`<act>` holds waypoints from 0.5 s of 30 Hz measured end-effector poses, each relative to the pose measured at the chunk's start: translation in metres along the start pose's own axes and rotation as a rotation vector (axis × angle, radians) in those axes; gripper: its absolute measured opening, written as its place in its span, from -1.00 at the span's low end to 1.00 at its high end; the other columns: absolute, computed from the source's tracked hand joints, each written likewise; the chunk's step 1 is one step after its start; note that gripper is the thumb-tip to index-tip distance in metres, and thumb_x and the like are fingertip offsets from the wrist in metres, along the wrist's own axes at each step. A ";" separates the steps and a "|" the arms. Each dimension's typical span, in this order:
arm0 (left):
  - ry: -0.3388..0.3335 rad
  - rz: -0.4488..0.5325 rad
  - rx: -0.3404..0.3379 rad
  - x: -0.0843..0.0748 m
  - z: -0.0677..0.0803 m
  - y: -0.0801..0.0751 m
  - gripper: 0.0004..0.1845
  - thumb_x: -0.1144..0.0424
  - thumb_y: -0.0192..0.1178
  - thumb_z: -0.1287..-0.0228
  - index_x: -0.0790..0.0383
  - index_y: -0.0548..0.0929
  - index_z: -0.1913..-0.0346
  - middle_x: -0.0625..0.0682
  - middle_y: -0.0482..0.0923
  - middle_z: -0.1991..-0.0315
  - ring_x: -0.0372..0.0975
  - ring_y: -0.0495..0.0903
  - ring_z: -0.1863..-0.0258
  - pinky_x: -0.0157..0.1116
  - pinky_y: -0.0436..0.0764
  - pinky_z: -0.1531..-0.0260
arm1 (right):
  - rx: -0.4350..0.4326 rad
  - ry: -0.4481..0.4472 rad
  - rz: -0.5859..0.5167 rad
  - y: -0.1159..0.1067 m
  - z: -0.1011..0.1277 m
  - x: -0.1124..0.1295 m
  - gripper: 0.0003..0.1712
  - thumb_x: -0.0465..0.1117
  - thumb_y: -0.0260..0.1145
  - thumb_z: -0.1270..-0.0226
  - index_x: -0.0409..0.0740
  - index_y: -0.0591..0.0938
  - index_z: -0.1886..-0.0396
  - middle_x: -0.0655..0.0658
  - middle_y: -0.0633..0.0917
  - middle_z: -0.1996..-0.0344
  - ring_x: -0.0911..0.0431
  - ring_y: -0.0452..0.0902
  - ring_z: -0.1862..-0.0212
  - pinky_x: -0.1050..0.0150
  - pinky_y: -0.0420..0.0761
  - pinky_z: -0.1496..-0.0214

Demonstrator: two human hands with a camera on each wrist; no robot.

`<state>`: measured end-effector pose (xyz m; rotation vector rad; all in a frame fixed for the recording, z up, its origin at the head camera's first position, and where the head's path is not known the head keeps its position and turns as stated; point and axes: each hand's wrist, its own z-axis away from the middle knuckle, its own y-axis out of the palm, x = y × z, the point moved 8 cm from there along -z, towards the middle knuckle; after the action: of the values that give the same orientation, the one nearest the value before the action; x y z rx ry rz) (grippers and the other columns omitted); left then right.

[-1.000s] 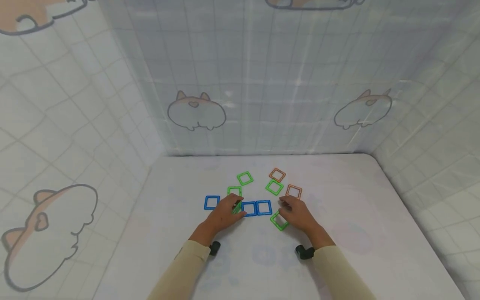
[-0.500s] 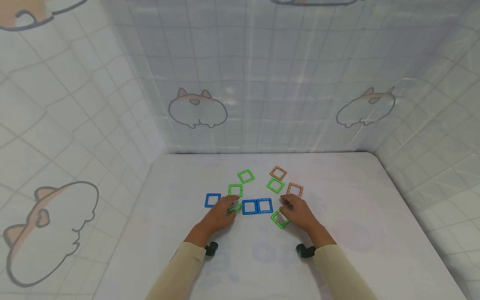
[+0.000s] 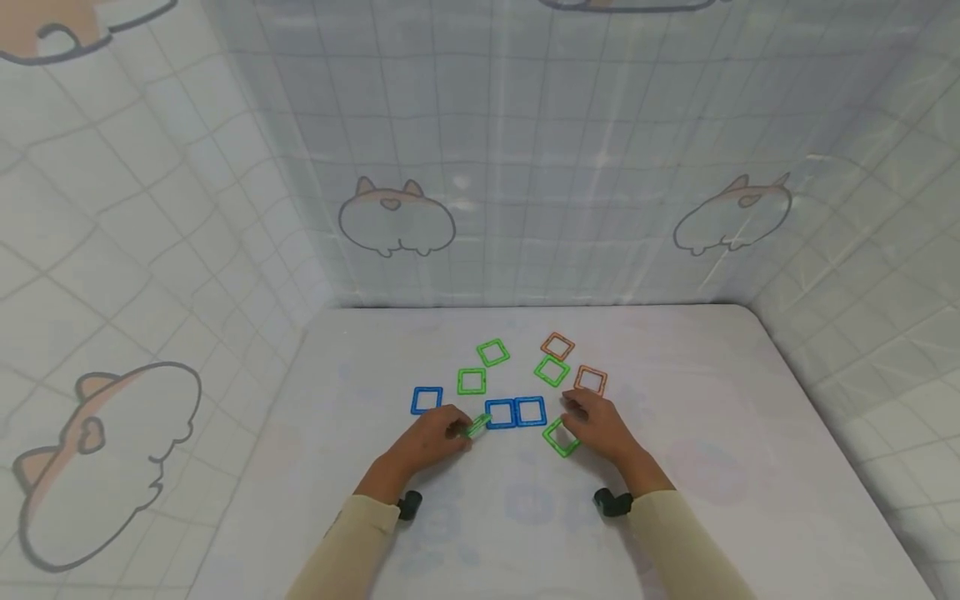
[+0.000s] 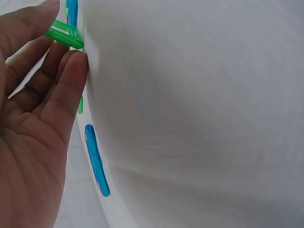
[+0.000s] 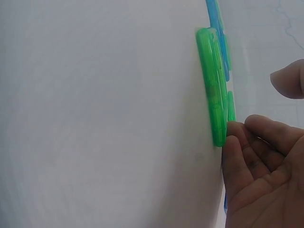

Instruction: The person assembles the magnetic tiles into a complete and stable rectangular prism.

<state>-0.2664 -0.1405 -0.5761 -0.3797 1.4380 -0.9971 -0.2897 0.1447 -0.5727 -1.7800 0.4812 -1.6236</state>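
Left hand: fingers pinched on a tilted green square frame, lower centre, just left of the blue pair.
Right hand: fingers relaxed, slightly apart, resting against a second green frame flat on the worktop.
Other frames lie just above; bare worktop runs to both side edges.

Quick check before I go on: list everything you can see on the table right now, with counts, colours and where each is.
Blue square frames: 3, blue; two joined at centre, one apart at left.
Green square frames: 5, green; three behind the blue ones, one tilted in the left hand, one at the right hand.
Orange square frames: 2, orange; far right.
Table: 1, white.
Left hand: pinches green frame.
Right hand: fingertips touch green frame.
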 end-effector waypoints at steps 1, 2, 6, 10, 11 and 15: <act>0.011 -0.006 0.000 -0.001 0.000 -0.001 -0.72 0.15 0.37 -0.26 0.08 0.68 0.00 -0.15 0.61 0.12 -0.28 0.55 0.12 -0.18 0.62 0.00 | -0.001 -0.003 0.001 -0.001 0.000 0.000 -0.46 -0.12 0.28 -0.32 -0.20 0.55 -0.26 -0.10 0.63 -0.16 -0.01 0.55 -0.21 0.02 0.55 -0.28; 0.023 -0.012 -0.003 -0.002 0.000 -0.001 -0.75 0.15 0.36 -0.27 0.09 0.70 0.02 -0.16 0.62 0.14 -0.29 0.55 0.13 -0.19 0.62 0.01 | -0.002 -0.005 0.000 -0.001 0.000 0.000 -0.46 -0.12 0.28 -0.32 -0.21 0.54 -0.27 -0.11 0.63 -0.16 -0.02 0.55 -0.21 0.01 0.55 -0.28; 0.079 -0.049 -0.029 -0.006 0.000 -0.003 -0.80 0.15 0.38 -0.26 0.08 0.72 0.10 -0.17 0.63 0.19 -0.31 0.56 0.18 -0.22 0.64 0.05 | 0.001 -0.001 -0.003 0.000 -0.001 -0.002 -0.46 -0.12 0.29 -0.32 -0.20 0.55 -0.27 -0.10 0.63 -0.16 -0.01 0.55 -0.21 0.04 0.55 -0.29; 0.116 -0.049 -0.090 -0.009 -0.002 -0.006 -0.86 0.13 0.41 -0.23 0.05 0.74 0.19 -0.17 0.61 0.09 -0.28 0.56 0.06 -0.20 0.63 -0.03 | -0.003 -0.002 -0.006 0.001 0.000 -0.002 -0.46 -0.12 0.29 -0.31 -0.20 0.55 -0.26 -0.10 0.63 -0.16 0.00 0.55 -0.20 0.05 0.55 -0.29; 0.115 -0.046 -0.108 -0.009 -0.002 -0.007 -0.85 0.12 0.41 -0.23 0.05 0.75 0.19 -0.16 0.60 0.05 -0.26 0.56 0.01 -0.19 0.62 -0.08 | -0.005 -0.004 -0.004 0.001 0.000 -0.002 -0.46 -0.12 0.29 -0.31 -0.20 0.55 -0.26 -0.10 0.63 -0.16 0.00 0.55 -0.20 0.05 0.56 -0.28; 0.081 -0.009 -0.153 -0.009 -0.003 -0.011 -0.74 0.09 0.39 -0.25 0.10 0.76 0.05 -0.12 0.60 -0.08 -0.20 0.56 -0.12 -0.14 0.59 -0.17 | -0.009 -0.011 -0.005 0.001 0.000 -0.001 -0.47 -0.13 0.29 -0.31 -0.21 0.56 -0.25 -0.10 0.64 -0.15 0.00 0.55 -0.19 0.04 0.56 -0.28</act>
<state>-0.2714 -0.1391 -0.5627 -0.4619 1.5929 -0.9215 -0.2898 0.1451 -0.5738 -1.7972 0.4801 -1.6161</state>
